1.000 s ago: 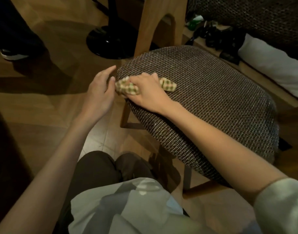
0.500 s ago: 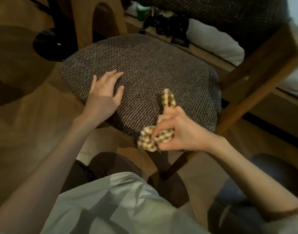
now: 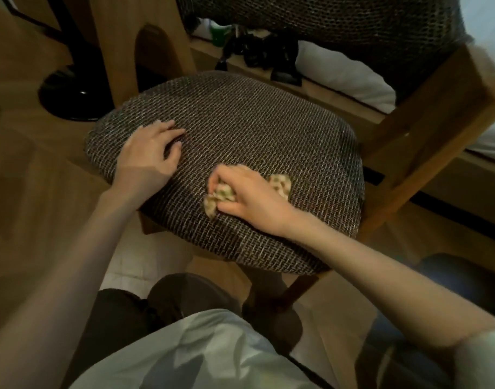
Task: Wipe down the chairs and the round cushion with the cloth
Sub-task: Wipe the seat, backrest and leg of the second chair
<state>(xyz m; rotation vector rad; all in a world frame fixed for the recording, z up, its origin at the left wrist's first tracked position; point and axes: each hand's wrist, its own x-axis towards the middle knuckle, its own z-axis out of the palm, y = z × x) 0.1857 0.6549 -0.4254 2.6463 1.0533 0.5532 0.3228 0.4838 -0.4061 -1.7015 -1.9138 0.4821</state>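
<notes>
Head view: we wipe the seat (image 3: 254, 130), right hand (image 3: 249, 200) gripping the cloth (image 3: 281, 184), left hand (image 3: 150, 155) resting loose-fingered at its left edge; next we should sweep toward the far edge.

This looks like a home, likely a bedroom. A wood-framed chair (image 3: 254, 130) with a woven seat sits under the right hand (image 3: 249, 197). White bedding (image 3: 341, 71) lies beyond it, a black stand base (image 3: 69, 96) sits past the left hand (image 3: 148, 155), and wooden flooring (image 3: 30, 192) runs beneath.

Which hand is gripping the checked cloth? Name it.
The right hand grips the bunched checked cloth against the woven seat cushion. The left hand only rests on the cushion and holds nothing.
</notes>
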